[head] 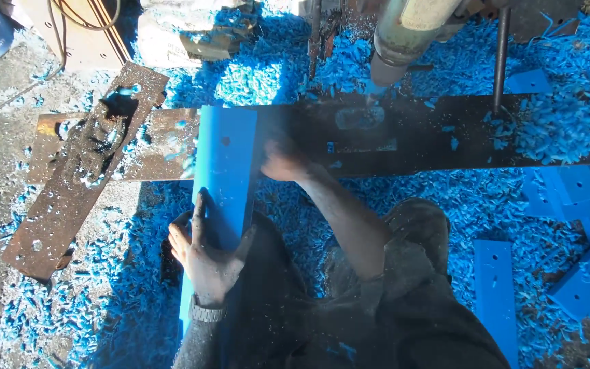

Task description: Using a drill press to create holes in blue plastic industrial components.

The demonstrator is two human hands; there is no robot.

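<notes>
Head view: we see the left hand [203,249] spread flat on the blue plastic bar [223,171]; the right hand [283,162], blurred, seems to brush the dark steel plate [431,133].

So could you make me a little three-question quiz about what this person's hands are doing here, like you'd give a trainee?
1. True or false: the left hand lies flat on the blue plank.
2. Which is blurred, as if in motion? A) the left hand B) the right hand C) the drill head
3. Fill in: the ground around the dark metal bar is covered in blue ____.

Key
1. True: its fingers spread over the plank's near end.
2. B: it is smeared, beside the plank on the bar.
3. Shavings, heaped all about.
</notes>
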